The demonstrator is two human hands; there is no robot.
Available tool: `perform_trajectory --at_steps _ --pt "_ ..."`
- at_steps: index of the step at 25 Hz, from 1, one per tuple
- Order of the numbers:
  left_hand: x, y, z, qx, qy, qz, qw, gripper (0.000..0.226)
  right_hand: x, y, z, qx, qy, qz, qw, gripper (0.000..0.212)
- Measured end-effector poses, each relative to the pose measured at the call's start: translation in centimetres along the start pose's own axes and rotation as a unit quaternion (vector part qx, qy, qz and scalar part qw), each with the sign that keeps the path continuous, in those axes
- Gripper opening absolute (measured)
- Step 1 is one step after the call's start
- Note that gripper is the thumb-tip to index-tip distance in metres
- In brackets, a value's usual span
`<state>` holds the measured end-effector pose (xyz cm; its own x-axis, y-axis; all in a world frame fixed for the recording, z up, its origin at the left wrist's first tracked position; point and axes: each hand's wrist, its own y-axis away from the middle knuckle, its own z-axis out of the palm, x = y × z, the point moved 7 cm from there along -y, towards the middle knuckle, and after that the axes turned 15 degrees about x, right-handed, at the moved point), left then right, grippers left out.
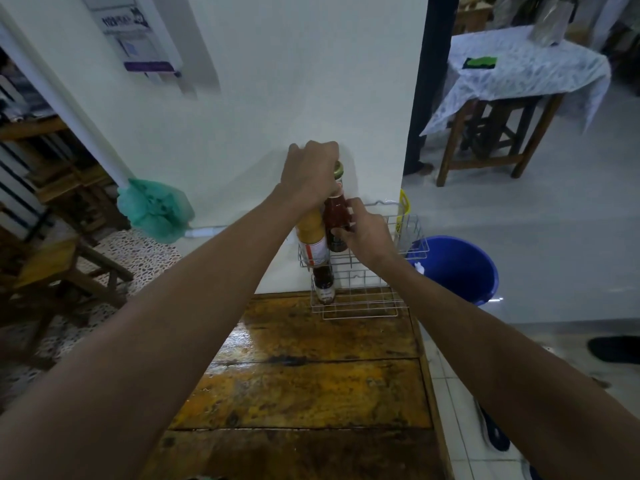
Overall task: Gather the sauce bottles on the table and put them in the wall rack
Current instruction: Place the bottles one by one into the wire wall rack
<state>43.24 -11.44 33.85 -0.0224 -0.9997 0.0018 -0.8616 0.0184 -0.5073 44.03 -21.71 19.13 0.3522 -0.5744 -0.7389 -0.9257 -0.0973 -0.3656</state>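
A white wire wall rack hangs on the white wall above the far end of the wooden table. In its upper tier stand an orange-yellow sauce bottle and a red sauce bottle with a gold cap. My left hand grips the tops of these two bottles from above. My right hand pinches the red bottle's lower body from the right. A dark sauce bottle stands in the lower tier.
A blue bucket sits on the floor right of the rack. A yellow item is at the rack's right end. A green bag hangs on the wall at left. A cloth-covered table stands behind at right.
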Motion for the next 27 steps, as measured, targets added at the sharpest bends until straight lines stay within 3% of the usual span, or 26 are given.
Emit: perform_trajectory --at_steps 5,9,17,27 --pt "1.0 0.3 -0.3 0.036 -0.114 0.057 0.991 0.034 -0.4 0.6 0.1 0.013 0.017 -0.009 1.000 0.054" --pt "1.3 1.1 -0.3 0.052 -0.135 0.070 0.987 0.029 -0.4 0.9 0.0 0.000 0.020 0.016 1.000 0.056" --pt "1.4 2.5 -0.4 0.044 -0.125 0.076 0.988 0.031 -1.1 1.4 -0.6 -0.011 0.010 0.044 0.999 0.058" --pt "0.7 1.9 -0.9 0.013 -0.042 0.062 0.997 0.040 -1.7 1.1 -1.6 -0.018 0.044 -0.014 0.999 0.052"
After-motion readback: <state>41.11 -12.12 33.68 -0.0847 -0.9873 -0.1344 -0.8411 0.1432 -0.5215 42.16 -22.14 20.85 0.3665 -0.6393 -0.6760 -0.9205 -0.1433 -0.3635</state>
